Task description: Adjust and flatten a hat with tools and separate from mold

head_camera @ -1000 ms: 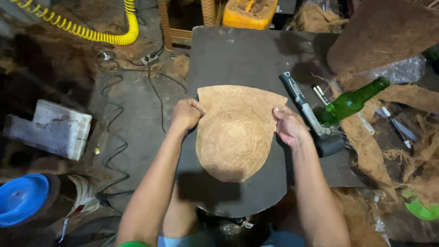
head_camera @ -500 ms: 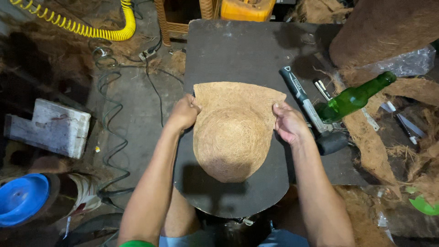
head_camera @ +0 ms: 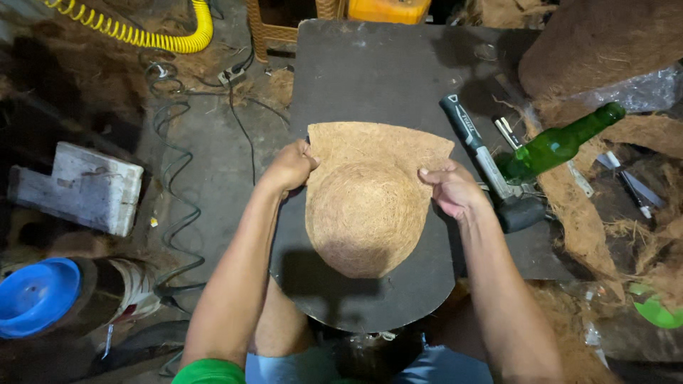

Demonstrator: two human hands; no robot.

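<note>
I look down on a cluttered workshop floor with a dark, flat tabletop [head_camera: 370, 78] in the middle. My left hand [head_camera: 290, 167] grips the left edge of the tan, dome-shaped coconut-fibre piece [head_camera: 366, 206], thumb on top, fingers curled under. My right hand [head_camera: 453, 188] pinches its right edge, fingers bent over the rim. The fibre piece sits between both hands, above the tabletop; I cannot tell whether it rests on it. Just right of my right hand lies a black-headed hammer with a grey handle [head_camera: 484, 160], and beyond it a green glass bottle [head_camera: 558, 144] on its side. Far left of my left hand sit a white block [head_camera: 78, 186] and a blue round lid [head_camera: 35, 295].
</note>
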